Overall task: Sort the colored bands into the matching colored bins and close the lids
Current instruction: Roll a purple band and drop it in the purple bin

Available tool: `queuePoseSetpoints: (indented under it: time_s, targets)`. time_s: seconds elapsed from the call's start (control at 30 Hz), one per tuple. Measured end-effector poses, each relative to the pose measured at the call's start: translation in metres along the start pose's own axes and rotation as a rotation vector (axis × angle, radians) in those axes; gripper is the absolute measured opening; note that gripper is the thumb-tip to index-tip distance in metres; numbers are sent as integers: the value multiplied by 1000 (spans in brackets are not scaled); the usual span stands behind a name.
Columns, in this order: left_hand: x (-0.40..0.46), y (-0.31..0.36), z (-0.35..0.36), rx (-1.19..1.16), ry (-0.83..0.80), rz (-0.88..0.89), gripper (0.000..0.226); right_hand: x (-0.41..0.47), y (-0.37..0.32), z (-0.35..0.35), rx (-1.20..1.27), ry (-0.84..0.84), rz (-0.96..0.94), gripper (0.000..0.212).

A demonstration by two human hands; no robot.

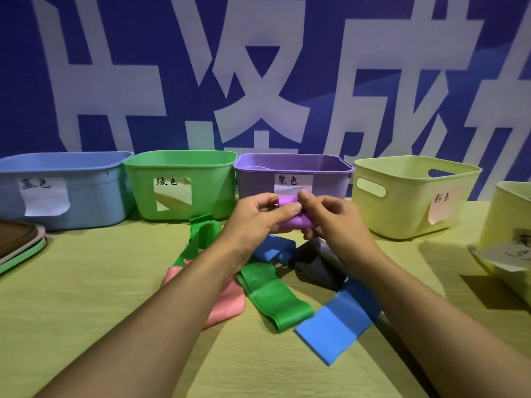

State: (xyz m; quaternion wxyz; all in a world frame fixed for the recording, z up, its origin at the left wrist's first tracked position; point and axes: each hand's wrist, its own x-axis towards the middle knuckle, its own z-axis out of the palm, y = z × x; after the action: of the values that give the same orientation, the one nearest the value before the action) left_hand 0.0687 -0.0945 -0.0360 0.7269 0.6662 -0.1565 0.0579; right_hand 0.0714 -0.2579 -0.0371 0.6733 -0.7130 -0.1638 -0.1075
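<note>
Backdrop: a blue wall banner [115, 67] with huge white characters fills the upper half, cut off at every edge.
Desk: a yellow-green cloth covers the desk [71, 311], which carries everything below.
Bins: four open bins stand in a row at the back, each with a handwritten paper label: blue bin [63, 191], green bin [181, 185], purple bin [293, 179], then a pale yellow bin [413, 196]. A fifth pale yellow bin [508, 225] is cut off at the right edge, its label hard to read.
Lids: stacked lids [20, 245] lie at the left edge, mostly out of view.
Loose bands: a long green band [270, 294] lies flat in the middle; a blue band [336, 326] just right of it; a pink band [227, 305] partly under the left forearm; a second green band [201, 234] near the green bin; a dark grey band [316, 265] and another blue band [273, 249] partly hidden below the hands.
Purple band: a crumpled purple band [293, 219] is held above the desk, directly in front of the purple bin.
Hands: the left hand [255, 216] and right hand [330, 216] meet at the middle, each pinching the purple band between thumb and curled fingers.
Hidden: most of the purple band is covered by the fingers.
</note>
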Motion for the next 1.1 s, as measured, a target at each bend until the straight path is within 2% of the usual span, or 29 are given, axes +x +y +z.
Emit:
queuePoseSetpoints:
  time_s: [0.1,0.27,0.37,0.57,0.77,0.93,1.0,1.1]
  targets:
    - [-1,2,1,8,-11,-23,27,2,0,-1,-8,-17,-54,36]
    - [-1,4,0,86,-1,-93,66,3,2,0,-4,-74,-114,27]
    - [0,2,-2,139,51,-125,78,3,4,1,-6,-111,-133,25]
    - [-1,3,-2,160,85,-113,66,0,4,2,11,-145,-153,36]
    - [1,0,-2,137,52,-81,55,-1,3,3,56,-116,-116,27]
    - [5,-4,-2,98,38,-40,77,0,-2,2,137,-69,28,55]
    - [5,-5,-1,92,24,-21,77,1,-2,3,122,-34,26,55]
    - [5,-5,0,80,15,-23,68,1,0,2,107,-16,-19,42]
